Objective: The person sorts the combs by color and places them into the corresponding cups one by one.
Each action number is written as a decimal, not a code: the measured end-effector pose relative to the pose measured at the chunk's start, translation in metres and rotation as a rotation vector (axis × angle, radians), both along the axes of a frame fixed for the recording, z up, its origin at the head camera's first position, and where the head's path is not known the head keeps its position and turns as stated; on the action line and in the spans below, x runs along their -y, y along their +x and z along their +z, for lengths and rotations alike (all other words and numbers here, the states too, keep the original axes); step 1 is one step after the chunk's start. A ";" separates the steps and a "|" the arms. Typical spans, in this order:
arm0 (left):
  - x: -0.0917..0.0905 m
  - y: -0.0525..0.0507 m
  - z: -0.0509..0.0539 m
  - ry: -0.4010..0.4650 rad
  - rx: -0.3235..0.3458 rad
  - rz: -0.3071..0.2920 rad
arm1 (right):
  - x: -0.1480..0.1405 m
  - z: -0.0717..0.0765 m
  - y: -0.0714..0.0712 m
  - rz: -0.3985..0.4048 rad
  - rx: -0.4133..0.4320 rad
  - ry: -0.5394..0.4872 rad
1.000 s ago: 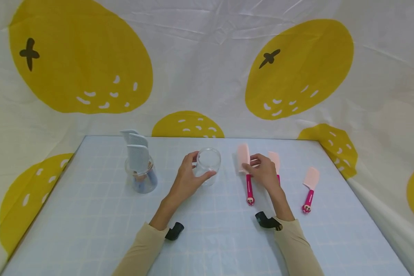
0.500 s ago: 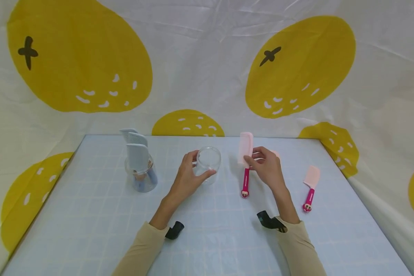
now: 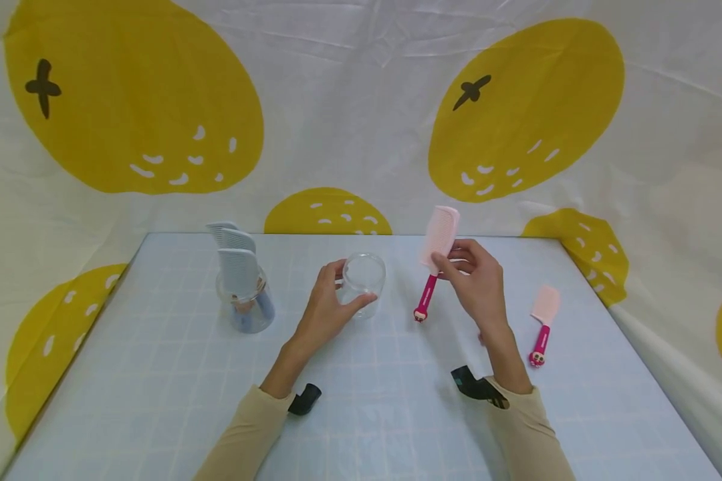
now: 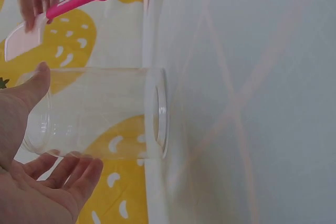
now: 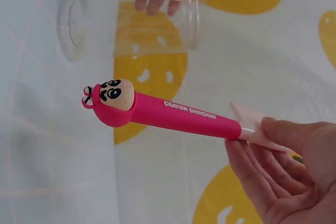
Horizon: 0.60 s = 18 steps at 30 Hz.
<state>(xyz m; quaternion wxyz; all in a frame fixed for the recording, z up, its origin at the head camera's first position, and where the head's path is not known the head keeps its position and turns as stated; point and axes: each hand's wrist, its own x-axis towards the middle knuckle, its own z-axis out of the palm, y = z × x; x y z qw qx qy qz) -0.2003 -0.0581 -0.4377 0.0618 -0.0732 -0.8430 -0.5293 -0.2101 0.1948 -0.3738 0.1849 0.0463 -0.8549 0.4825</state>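
Observation:
My left hand (image 3: 327, 308) grips the side of an upright clear jar (image 3: 364, 280) standing on the table, thumb in front and fingers behind; in the left wrist view the jar (image 4: 100, 114) holds nothing. To the right of the jar, my right hand (image 3: 478, 284) pinches a pink comb (image 3: 441, 234) at the base of its toothed part. The comb is off the table, its magenta handle (image 3: 427, 294) slanting down to the left. The right wrist view shows the character head (image 5: 115, 100) at the handle's end, with the jar (image 5: 152, 19) beyond it.
A second clear jar (image 3: 255, 319) at the left holds several light-blue combs (image 3: 238, 270). Another pink comb (image 3: 546, 304) lies at the right of the table (image 3: 367, 414). Under my right wrist, a bit of magenta (image 3: 481, 339) shows. A patterned cloth (image 3: 349, 133) hangs behind.
My right hand has lifted the pink comb off the table and moved up and slightly right, and the comb's handle end has swung left. My left hand stays on the jar.

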 end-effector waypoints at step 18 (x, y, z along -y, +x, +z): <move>-0.001 0.002 0.001 0.000 0.019 0.008 | 0.018 0.037 -0.002 0.017 -0.251 -0.160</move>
